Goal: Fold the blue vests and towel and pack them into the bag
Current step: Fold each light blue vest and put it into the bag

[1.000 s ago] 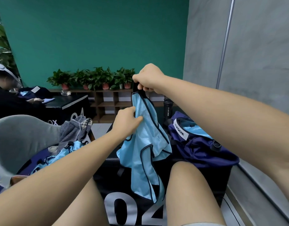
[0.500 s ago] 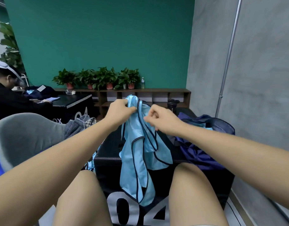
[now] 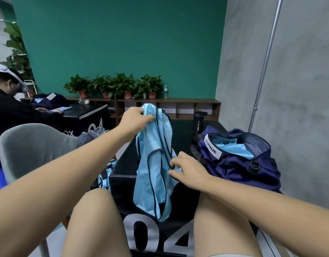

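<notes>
Left hand [image 3: 136,117]: raised, fingers closed round the top of the blue vest [image 3: 150,173], holding it up.
Right hand [image 3: 187,171]: lower down, fingers curled at the vest's dark-trimmed side edge; whether it is pinching or only touching, I cannot tell.
Vest: hangs in front of the black box [image 3: 182,138], between the person's knees.
Bag [image 3: 239,169]: navy, on the box to the right, mouth open, light blue cloth [image 3: 232,147] inside.
Bottle [image 3: 198,121]: black, upright, just behind the bag.
Second vest [image 3: 106,175]: bunched low, left of the box.
</notes>
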`<state>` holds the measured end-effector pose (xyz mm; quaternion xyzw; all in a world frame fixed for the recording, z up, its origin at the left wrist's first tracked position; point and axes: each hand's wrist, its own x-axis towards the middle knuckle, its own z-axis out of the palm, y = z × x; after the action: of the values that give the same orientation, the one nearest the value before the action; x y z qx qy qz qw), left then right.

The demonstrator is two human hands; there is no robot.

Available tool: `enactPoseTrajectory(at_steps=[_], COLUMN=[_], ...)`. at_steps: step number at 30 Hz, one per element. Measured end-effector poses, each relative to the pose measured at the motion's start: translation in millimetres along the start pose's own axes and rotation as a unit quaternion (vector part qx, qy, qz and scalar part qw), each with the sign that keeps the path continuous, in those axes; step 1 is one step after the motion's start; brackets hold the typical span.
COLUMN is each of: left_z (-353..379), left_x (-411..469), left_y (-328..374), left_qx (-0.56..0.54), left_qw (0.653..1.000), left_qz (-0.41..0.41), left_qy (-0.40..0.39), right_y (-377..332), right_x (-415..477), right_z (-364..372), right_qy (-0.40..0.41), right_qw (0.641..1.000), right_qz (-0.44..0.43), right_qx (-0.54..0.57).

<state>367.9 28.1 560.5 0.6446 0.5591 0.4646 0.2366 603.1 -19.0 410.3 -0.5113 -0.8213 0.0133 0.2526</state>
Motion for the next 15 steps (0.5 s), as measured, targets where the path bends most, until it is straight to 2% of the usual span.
enactPoseTrajectory(at_steps=[6,10,15], left_z=[-3,-1,6], left_x=[2,6,9], left_y=[-7,-19,-27], left_qx=[0.003,-0.015,-0.027], left_qw=[1.0,0.999,0.999], left_qz=[-0.012,-0.032,-0.036], left_qy=[0.004,-0.002,-0.012], right_y=[-8,-26,-56], right_x=[9,32,66], right_z=[-28,-82,-151], right_qy=[0.011,0.046,0.038], right_qw=[0.997,0.99,0.966], right_qz=[-0.035,-0.002,0.033], right_qx=[0.072,0.13,0.254])
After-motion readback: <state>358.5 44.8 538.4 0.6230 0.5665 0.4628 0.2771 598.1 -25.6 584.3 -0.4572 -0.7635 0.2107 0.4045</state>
